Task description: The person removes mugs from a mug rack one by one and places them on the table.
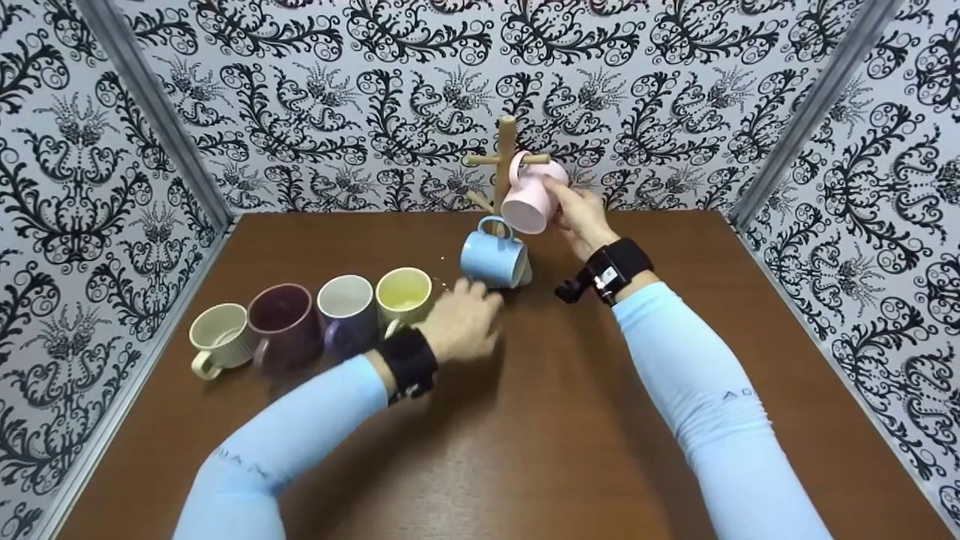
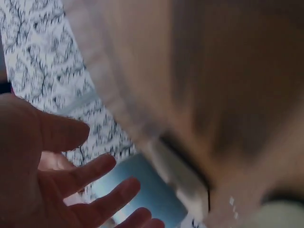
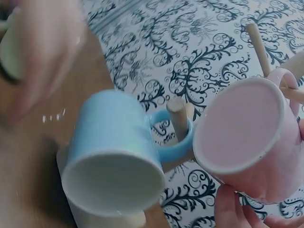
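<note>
My right hand grips the body of a pink mug, whose handle loop is around an upper peg of a wooden mug tree. Below it a light blue mug hangs tilted by its handle from a lower peg, as the right wrist view also shows. My left hand, blurred, is over the table between the blue mug and a yellow mug. In the left wrist view its fingers are spread and relaxed, holding nothing.
Left of the yellow mug stand a purple mug with a white inside, a maroon mug and a cream mug, in a row on the brown table. Patterned walls enclose the table's back and sides.
</note>
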`<action>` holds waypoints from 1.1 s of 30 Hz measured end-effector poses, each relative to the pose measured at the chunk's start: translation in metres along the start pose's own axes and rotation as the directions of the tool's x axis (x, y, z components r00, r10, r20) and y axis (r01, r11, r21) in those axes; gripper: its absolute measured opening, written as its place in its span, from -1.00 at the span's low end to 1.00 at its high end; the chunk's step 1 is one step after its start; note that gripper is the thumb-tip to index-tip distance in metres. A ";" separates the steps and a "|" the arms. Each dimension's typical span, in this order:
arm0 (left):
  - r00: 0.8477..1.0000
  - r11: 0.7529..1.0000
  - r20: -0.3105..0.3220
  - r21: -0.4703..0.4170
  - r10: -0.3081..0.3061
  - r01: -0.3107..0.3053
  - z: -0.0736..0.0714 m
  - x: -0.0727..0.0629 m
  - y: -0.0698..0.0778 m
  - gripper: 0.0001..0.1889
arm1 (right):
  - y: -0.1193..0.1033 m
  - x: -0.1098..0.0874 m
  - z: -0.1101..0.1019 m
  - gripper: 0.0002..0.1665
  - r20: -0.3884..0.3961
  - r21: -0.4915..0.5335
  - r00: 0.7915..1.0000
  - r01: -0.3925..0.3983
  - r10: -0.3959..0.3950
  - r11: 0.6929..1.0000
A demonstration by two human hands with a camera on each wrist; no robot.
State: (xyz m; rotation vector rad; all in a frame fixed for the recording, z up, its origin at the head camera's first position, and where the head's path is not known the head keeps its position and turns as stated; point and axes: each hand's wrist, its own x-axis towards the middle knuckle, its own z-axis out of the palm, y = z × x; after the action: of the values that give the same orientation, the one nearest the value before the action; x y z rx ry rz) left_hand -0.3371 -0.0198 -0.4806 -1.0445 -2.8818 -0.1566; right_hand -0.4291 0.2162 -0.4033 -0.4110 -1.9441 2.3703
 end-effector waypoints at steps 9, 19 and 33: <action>0.982 0.992 0.156 0.051 0.108 -0.118 0.013 -0.020 0.025 -0.54 | 0.013 0.006 0.000 -0.07 0.114 0.238 0.980 -0.185 0.162 0.954; 0.981 0.993 0.162 0.039 0.107 -0.115 0.015 -0.025 0.025 -0.55 | 0.015 0.007 0.011 -0.19 0.241 0.513 0.949 -0.303 0.203 0.803; 0.984 0.989 0.125 0.052 0.131 -0.138 0.024 -0.037 0.024 -0.64 | 0.017 0.005 0.029 -0.43 0.281 0.651 0.945 -0.317 0.170 0.690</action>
State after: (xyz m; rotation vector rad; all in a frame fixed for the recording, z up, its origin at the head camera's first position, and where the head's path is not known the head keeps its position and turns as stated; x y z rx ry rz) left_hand -0.2937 -0.0219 -0.5068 -1.2746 -2.8872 0.0021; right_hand -0.4383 0.1859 -0.4157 -0.4003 -0.9192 3.1739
